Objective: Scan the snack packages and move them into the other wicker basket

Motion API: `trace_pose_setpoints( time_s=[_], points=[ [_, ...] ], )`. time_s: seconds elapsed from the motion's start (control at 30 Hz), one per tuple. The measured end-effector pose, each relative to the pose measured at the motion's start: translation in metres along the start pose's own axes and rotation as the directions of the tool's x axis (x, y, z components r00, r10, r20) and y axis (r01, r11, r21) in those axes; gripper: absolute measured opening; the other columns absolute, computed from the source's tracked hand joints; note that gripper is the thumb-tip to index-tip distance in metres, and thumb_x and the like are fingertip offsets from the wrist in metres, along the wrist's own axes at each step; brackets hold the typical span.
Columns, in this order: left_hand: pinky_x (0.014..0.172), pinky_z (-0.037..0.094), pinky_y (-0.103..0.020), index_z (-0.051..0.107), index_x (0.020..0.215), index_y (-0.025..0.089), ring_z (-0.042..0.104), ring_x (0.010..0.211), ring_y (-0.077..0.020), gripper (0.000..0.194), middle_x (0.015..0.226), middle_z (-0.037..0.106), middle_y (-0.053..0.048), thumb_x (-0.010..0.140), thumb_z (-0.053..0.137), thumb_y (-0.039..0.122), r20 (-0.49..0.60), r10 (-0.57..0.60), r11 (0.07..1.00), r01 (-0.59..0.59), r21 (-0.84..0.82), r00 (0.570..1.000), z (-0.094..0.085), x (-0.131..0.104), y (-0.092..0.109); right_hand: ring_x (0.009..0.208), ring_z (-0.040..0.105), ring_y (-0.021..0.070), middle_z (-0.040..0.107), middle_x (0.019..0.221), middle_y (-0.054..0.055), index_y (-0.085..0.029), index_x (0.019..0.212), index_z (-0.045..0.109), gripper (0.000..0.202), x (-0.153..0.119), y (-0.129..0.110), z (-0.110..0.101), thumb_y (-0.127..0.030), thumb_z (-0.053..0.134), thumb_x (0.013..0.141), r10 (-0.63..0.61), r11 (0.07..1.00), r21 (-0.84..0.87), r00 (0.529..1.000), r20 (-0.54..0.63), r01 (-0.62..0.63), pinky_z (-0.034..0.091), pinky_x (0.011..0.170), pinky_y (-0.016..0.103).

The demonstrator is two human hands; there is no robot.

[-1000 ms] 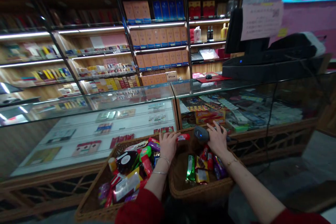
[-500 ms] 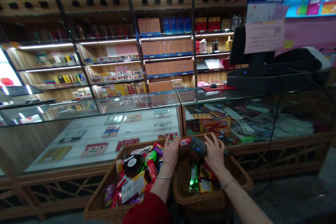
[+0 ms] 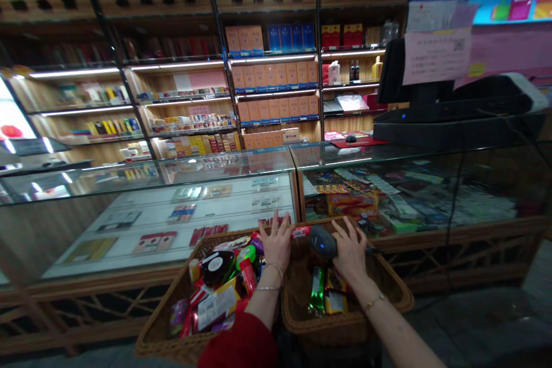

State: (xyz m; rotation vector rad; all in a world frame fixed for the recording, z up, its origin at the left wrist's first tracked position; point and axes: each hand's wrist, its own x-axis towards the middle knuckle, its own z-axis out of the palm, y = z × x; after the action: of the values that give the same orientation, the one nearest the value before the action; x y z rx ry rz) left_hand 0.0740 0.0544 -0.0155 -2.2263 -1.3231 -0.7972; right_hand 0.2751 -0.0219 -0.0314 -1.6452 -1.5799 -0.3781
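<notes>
My right hand (image 3: 351, 253) is wrapped around a dark handheld barcode scanner (image 3: 322, 241) with a small blue light. It is above the right wicker basket (image 3: 328, 326), which contains a shiny green packet (image 3: 317, 290) and a yellow packet (image 3: 336, 302). Over the right side of the left wicker basket (image 3: 157, 322), my left hand (image 3: 276, 246) has its fingers spread. Just beside those fingers lies a small red package (image 3: 301, 232); whether they touch cannot be made out. Mixed snacks fill the left basket, among them a round black pack (image 3: 218, 267) and a yellow-edged packet (image 3: 215, 307).
Behind the baskets runs a glass display counter (image 3: 224, 169) with flat packs inside. A monitor and register (image 3: 431, 123) stand on its right part. Lit shelves (image 3: 276, 92) with boxes line the back wall. A cable (image 3: 453, 207) hangs down at right.
My left hand has shifted slightly left, away from the red package, and its fingers have spread. The scanner and right hand have moved only slightly left.
</notes>
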Motion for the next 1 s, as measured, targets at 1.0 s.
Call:
trace_pose_setpoints(
  time_s=[1.0],
  points=[
    [0.117, 0.013, -0.07, 0.069, 0.115, 0.035, 0.021, 0.15, -0.0302, 0.034, 0.152, 0.044, 0.001, 0.09, 0.054, 0.019, 0.034, 0.012, 1.0, -0.012, 0.005, 0.999, 0.0006, -0.0007, 0.0028, 0.138, 0.038, 0.0281, 0.066, 0.131, 0.006, -0.022, 0.086, 0.069, 0.024, -0.0009, -0.0028, -0.0011, -0.01, 0.052, 0.074, -0.019, 1.0, 0.003, 1.0, 0.022, 0.019, 0.025, 0.108, 0.049]
  ],
)
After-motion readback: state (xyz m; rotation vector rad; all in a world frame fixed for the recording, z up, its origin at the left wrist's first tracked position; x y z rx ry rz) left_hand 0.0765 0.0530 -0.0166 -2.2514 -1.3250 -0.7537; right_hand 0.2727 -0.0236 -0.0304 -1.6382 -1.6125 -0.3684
